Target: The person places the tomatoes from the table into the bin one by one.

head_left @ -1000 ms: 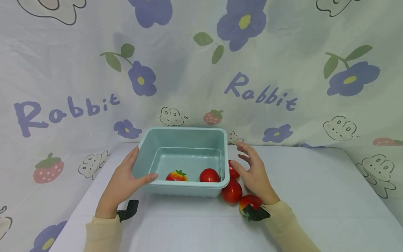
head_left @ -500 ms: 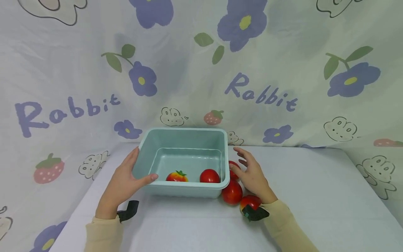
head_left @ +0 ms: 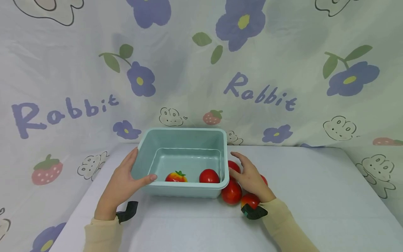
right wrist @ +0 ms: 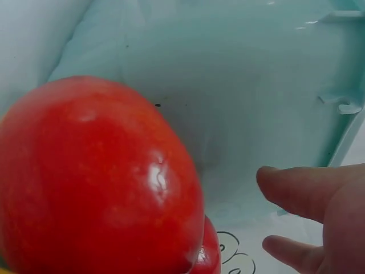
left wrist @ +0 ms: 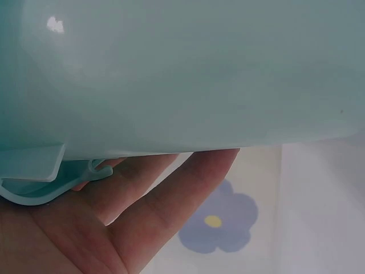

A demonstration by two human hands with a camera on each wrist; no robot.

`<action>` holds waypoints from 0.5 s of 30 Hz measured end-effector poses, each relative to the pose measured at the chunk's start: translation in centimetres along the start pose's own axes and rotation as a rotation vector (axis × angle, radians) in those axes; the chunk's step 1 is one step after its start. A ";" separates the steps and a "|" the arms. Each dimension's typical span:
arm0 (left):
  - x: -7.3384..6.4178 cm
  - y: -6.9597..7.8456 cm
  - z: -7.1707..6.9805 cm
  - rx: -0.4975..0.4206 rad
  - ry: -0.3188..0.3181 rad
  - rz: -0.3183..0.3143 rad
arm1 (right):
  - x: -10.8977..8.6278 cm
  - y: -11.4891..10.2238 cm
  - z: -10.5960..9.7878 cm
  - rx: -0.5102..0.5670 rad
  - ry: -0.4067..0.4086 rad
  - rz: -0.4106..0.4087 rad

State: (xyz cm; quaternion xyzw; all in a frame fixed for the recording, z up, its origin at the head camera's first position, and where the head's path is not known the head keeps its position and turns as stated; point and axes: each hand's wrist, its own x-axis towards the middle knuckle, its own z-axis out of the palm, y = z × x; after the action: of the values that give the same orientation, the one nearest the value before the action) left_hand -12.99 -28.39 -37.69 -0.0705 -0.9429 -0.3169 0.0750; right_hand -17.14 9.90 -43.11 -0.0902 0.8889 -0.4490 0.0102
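Note:
In the head view, a pale blue-green plastic bin (head_left: 185, 190) stands tilted or seen from above at mid-table. My left hand (head_left: 121, 183) holds its left front corner, thumb over the rim and fingers along the outer wall; the left wrist view has those fingers (left wrist: 171, 200) below the wall. Inside lie a glossy red tomato (head_left: 209, 176) and a red-yellow fruit (head_left: 176, 176) with green leaves. My right hand (head_left: 250, 176) hovers beside the right wall, fingers loosely spread and holding nothing. Under and around it are red tomatoes (head_left: 231, 192), one large in the right wrist view (right wrist: 102, 177).
A red and yellow fruit (head_left: 250, 201) lies by the right wrist strap (head_left: 254, 212). Another red one (head_left: 264, 179) shows partly behind the right hand. White cloth covers the table (head_left: 195, 231), and a printed rabbit-and-flower curtain (head_left: 176, 84) hangs behind.
My right hand has shifted slightly down and left toward the bin's wall, uncovering a red fruit on its right side. The left hand and the bin stay as they were.

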 end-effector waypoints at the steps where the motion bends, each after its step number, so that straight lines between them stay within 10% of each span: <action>1: 0.0 0.0 0.0 -0.001 0.000 0.001 | 0.0 0.0 0.0 -0.007 -0.002 -0.002; 15: 0.0 0.1 -0.1 0.000 0.000 0.005 | 0.0 -0.2 0.4 -0.103 -0.034 -0.072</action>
State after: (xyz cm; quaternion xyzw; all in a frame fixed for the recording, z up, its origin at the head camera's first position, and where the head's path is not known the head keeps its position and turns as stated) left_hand -12.93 -28.43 -37.54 -0.0729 -0.9427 -0.3165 0.0758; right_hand -17.12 9.48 -43.14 -0.1303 0.9066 -0.4013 0.0045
